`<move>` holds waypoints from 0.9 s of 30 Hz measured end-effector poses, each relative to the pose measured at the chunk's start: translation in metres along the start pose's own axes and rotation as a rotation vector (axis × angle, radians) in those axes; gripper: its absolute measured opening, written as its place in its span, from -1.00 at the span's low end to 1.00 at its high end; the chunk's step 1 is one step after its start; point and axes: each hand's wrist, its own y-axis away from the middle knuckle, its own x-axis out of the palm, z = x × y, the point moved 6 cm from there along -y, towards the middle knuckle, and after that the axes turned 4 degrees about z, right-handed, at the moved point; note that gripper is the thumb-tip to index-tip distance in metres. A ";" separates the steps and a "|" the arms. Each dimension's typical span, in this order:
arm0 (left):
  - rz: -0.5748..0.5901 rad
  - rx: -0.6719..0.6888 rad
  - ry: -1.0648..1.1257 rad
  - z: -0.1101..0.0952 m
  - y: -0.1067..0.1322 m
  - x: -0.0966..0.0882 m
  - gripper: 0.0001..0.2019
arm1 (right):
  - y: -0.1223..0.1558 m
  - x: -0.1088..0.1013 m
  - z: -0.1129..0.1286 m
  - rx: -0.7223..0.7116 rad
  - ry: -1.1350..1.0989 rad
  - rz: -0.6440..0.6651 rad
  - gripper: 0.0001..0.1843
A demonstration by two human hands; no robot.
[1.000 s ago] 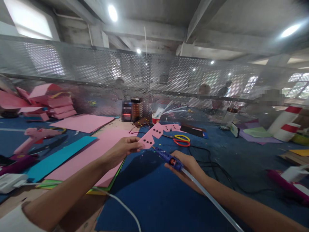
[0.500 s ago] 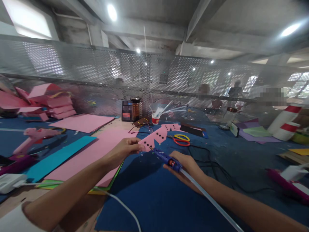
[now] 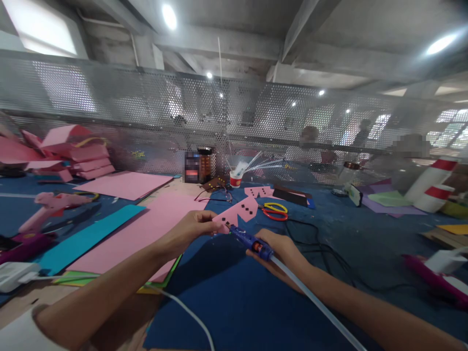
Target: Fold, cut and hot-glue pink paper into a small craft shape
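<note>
My left hand (image 3: pixel 199 225) pinches the near left end of a pink paper cutout (image 3: pixel 234 214) that has small black squares on it. The cutout is held tilted above the blue table. My right hand (image 3: pixel 280 246) is wrapped round a blue hot glue gun (image 3: pixel 250 239) with a long clear glue stick (image 3: pixel 310 295) coming out of its back. The nozzle points up and left, at the cutout close to a black square; whether it touches cannot be made out. A second pink cutout (image 3: pixel 259 191) with black squares lies behind.
Yellow-and-red-handled scissors (image 3: pixel 275 211) and black cables lie beyond my right hand. Pink sheets (image 3: pixel 157 214) and a teal strip (image 3: pixel 95 236) are at left, with a pink glue gun (image 3: pixel 47 209). A cup of glue sticks (image 3: pixel 236 179) stands before the perforated metal screen (image 3: pixel 256 122).
The held cutout has shifted slightly right and turned a little. The nozzle now sits closer to a black square near the left fingertips. Both hands keep their grip.
</note>
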 end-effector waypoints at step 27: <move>0.023 0.004 -0.001 0.003 -0.001 -0.001 -0.76 | -0.001 0.002 -0.005 0.016 0.032 -0.023 -0.85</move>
